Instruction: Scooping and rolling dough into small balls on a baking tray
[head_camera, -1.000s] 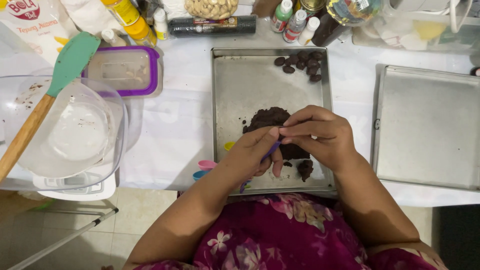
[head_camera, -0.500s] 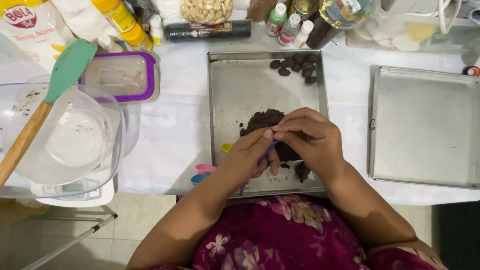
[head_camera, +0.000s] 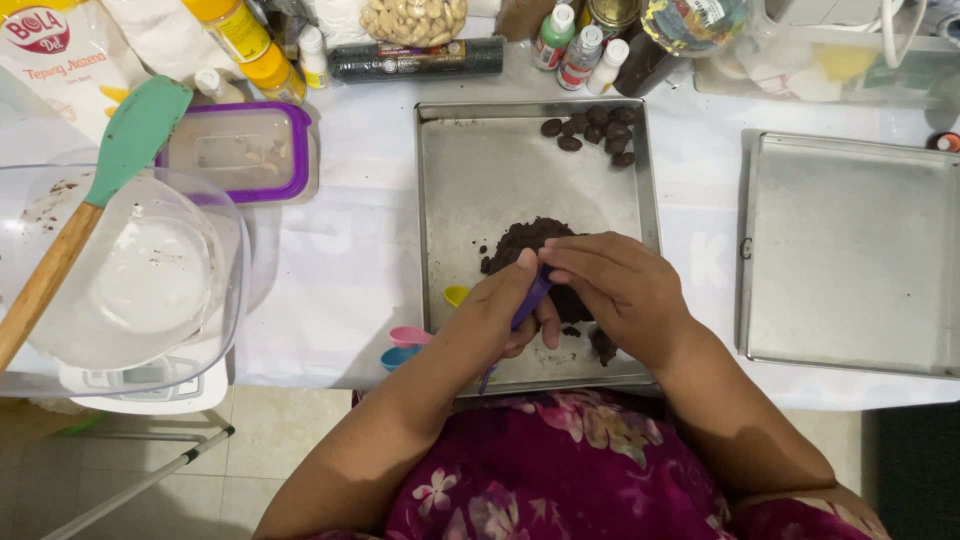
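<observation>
From my remote seat I look down on a white-covered table (head_camera: 340, 260). Well out beyond my right hand lies an empty metal tray (head_camera: 850, 250). Far out to the side of my left hand stands a clear mixing bowl (head_camera: 130, 280) with a green-headed, wooden-handled spatula (head_camera: 95, 200) leaning in it. Directly under both hands sits the baking tray (head_camera: 500, 170), my floral-clothed lap just behind them. Beyond the left hand, towards the bowl, rests a purple-rimmed lidded container (head_camera: 240, 150). Just past my fingertips, touching them, is the mound of dark dough (head_camera: 525, 240). My right hand (head_camera: 625, 290) is cupped, fingers pressed together, over the near side of the mound. My left hand (head_camera: 505, 305) meets it, thumb and fingers pinching a purple measuring spoon (head_camera: 530, 300) between the two hands; whether the spoon holds dough I cannot tell. At the tray's far corner, well ahead of the right hand, sits a cluster of small dark shaped pieces (head_camera: 595, 130). Just beside the left wrist, yellow, pink and blue spoon bowls (head_camera: 415, 340) poke out.
</observation>
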